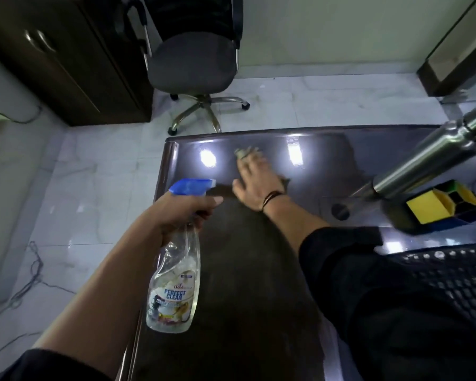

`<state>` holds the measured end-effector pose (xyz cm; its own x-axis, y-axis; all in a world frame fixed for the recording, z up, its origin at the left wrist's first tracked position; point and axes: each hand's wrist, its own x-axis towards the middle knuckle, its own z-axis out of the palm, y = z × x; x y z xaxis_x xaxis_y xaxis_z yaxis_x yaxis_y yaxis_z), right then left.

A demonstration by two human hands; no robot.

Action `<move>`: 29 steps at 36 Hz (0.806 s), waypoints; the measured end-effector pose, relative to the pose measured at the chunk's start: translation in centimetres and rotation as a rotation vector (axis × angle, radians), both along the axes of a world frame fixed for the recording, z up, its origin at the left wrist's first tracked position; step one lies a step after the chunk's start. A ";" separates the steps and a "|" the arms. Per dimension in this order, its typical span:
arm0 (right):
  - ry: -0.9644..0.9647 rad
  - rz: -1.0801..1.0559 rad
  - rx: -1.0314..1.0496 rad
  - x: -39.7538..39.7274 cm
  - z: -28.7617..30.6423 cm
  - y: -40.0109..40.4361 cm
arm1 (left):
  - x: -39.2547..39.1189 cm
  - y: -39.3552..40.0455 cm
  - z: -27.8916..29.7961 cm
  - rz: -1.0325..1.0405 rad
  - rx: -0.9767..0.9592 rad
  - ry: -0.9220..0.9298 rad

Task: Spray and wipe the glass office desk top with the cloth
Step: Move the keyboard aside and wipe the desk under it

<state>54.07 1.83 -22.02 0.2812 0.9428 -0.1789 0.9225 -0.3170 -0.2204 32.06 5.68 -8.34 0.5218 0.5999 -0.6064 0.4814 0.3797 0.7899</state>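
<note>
at the far left stands a dark wooden cabinet on the pale tiled floor, with loose cables trailing over the tiles nearer in. a grey swivel office chair sits beyond the far edge of the counter, whose dark glass top mirrors two ceiling lights. the left hand is held over the counter's left edge, its fingers clenched round the neck of a clear spray bottle with a blue trigger head, the bottle hanging nearly upright and labelled "perfect clean". to its right the right hand lies flat on the glass toward the far edge, fingers stretched out and pressing down on a pale cloth, most of which is hidden beneath them; a dark cord band circles the wrist and a black sleeve covers the forearm. further right a steel water bottle stands on the counter, just beside a yellow, green and blue desk organiser. a black keyboard lies at the near right.
</note>
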 end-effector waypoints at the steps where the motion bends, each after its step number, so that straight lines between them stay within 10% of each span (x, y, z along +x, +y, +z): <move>1: 0.014 0.079 0.016 -2.6 0.4 -1.5 | -0.9 -0.8 0.2 0.010 0.033 0.007; 16: 0.091 0.635 -0.009 -19.2 0.2 -32.5 | -16.4 -16.1 2.0 0.358 0.433 0.038; 29: 0.139 0.656 -0.111 -19.0 1.1 -38.6 | -17.9 -26.9 3.8 0.832 0.684 -0.127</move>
<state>35.03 -36.78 -20.93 -0.3751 0.8843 -0.2780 0.8971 0.2709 -0.3490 14.16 -21.21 -4.50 -0.1697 0.9853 0.0208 0.1765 0.0097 0.9842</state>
